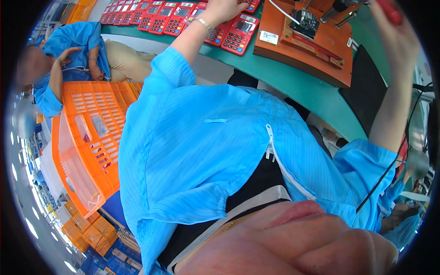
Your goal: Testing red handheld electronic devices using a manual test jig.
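Note:
At the top edge, my left hand (223, 10) reaches over a row of red payment terminals with keypads. Its fingers are bent at the edge of one red payment terminal (250, 4); the frame cuts off part of both. Just below it lies another red terminal (240, 35), screen and keys up. My right hand (398, 34) is raised at the upper right, closed around a red rounded tool handle (390, 11), whose working end is out of view. Between my hands stands an orange fixture (303, 57) bearing a small black circuit part (306, 24), with a white cable beside it.
Several red terminals (158, 17) line the green bench (316, 98). A black mat (365, 89) lies right of the fixture. An orange crate (98, 107) stands at my left, near a seated person in blue (75, 41). A black cable (389, 162) hangs by my right arm.

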